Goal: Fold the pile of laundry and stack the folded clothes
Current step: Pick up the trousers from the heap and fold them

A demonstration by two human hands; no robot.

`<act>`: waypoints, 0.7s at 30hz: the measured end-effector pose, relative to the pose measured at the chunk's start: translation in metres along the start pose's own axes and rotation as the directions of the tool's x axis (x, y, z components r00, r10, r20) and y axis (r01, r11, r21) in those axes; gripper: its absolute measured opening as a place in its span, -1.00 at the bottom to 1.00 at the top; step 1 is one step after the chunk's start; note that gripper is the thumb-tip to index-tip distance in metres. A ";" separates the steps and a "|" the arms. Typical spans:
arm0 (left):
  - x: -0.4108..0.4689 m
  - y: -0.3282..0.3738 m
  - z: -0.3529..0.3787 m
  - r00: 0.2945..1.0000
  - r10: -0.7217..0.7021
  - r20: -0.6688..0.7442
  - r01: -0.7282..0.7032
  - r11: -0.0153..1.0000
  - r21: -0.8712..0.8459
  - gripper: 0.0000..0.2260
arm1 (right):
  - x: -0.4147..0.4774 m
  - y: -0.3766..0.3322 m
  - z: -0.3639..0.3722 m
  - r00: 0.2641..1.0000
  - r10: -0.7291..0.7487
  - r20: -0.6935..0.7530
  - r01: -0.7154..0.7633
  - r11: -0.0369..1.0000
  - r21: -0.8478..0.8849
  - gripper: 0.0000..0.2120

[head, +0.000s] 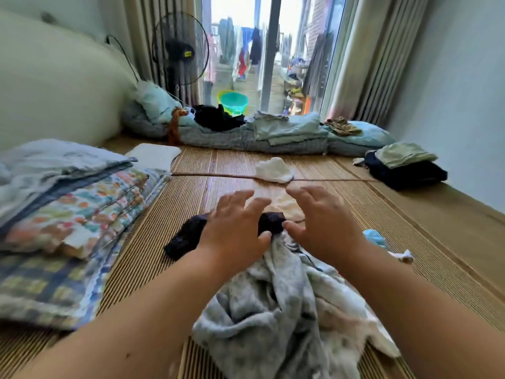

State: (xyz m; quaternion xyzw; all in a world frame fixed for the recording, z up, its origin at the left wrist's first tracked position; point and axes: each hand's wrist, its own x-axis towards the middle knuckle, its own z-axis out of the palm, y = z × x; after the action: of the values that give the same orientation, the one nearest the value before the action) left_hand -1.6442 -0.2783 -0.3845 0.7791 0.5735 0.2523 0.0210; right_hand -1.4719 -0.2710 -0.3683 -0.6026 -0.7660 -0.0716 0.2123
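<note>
A crumpled pile of pale grey-blue and white laundry [281, 305] lies on the bamboo mat [355, 214] right in front of me. Beyond it lies a dark navy garment [185, 236] and, past that, a cream garment [287, 203]. My left hand [235, 225] hovers over the navy garment with fingers spread and straight. My right hand [322, 217] is beside it, fingers spread, above the cream garment's edge. Neither hand grips anything. A small white folded piece [273, 170] lies further out. A stack of folded dark and green clothes [404, 168] sits at the right.
Folded quilts and patterned blankets [68, 214] are piled at my left. Rolled bedding [246, 138] with folded light-blue clothes [289, 127] and a black garment [216, 117] lines the far edge. A standing fan [180, 50] and glass door are behind. A small blue item [374, 237] lies right.
</note>
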 end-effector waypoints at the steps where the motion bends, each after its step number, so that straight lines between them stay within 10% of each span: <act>1: -0.018 0.008 -0.007 1.000 0.009 0.020 -0.009 1.000 0.011 -0.43 | -0.016 -0.005 -0.010 1.000 -0.011 0.026 0.011 0.999 -0.031 -0.37; 15: -0.101 0.028 -0.041 0.996 -0.037 0.078 0.031 0.997 0.069 -0.35 | -0.102 -0.020 -0.049 0.982 -0.094 0.161 0.102 0.994 -0.042 -0.23; 21: -0.073 -0.020 0.002 0.972 -0.154 0.179 0.165 0.985 -0.050 -0.31 | -0.078 -0.014 -0.006 0.884 -0.190 0.428 0.230 0.972 -0.042 0.10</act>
State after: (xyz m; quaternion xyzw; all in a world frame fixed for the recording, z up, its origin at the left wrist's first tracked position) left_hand -1.6772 -0.3367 -0.4193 0.7486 0.6216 0.1991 0.1165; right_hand -1.4695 -0.3469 -0.3931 -0.5264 -0.8502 0.0024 0.0051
